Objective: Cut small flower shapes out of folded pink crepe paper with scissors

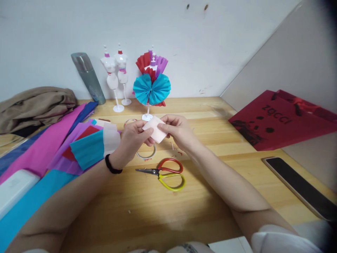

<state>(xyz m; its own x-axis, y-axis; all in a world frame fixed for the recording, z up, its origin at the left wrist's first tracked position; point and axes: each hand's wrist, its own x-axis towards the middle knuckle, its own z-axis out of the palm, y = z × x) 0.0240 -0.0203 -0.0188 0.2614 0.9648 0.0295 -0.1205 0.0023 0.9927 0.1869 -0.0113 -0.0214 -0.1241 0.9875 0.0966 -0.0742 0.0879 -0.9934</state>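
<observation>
Here, pinching the paper with left hand and right hand, holding it beyond the scissors on the desk.

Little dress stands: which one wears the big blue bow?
The rightmost stand, behind the held white square, with the blue bow. The other two stands, to its left, wear only narrow bands.

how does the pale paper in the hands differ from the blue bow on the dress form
The pale paper is whitish pink, while the blue bow is bright blue. The pale paper looks flat and roughly square; the blue bow is pleated into two rounded fans. The pale paper is held by the left hand and right hand, whereas the blue bow sits on the dress form. Both look plain in colour, without a print.
</observation>
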